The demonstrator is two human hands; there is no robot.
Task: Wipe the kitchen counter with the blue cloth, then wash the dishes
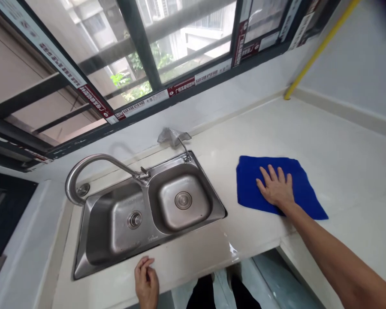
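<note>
My right hand (277, 187) lies flat with spread fingers on a blue cloth (297, 176). It presses the cloth against the pale countertop (212, 240), to the right of the sink. The cloth is spread out, its front right corner pointing toward me. At the counter's front edge, below the left basin, is my left hand (147, 281). Its fingers are loosely curled together and nothing shows in them. Between the hands and farther back is a steel double-basin sink (147, 201).
A curved steel faucet (93, 159) arches over the left basin. Behind the right basin stands a thin spout (183, 148) beside crumpled plastic wrap (172, 136). A dark-framed window (144, 47) runs along the back. A yellow pipe (321, 47) rises at the far right corner.
</note>
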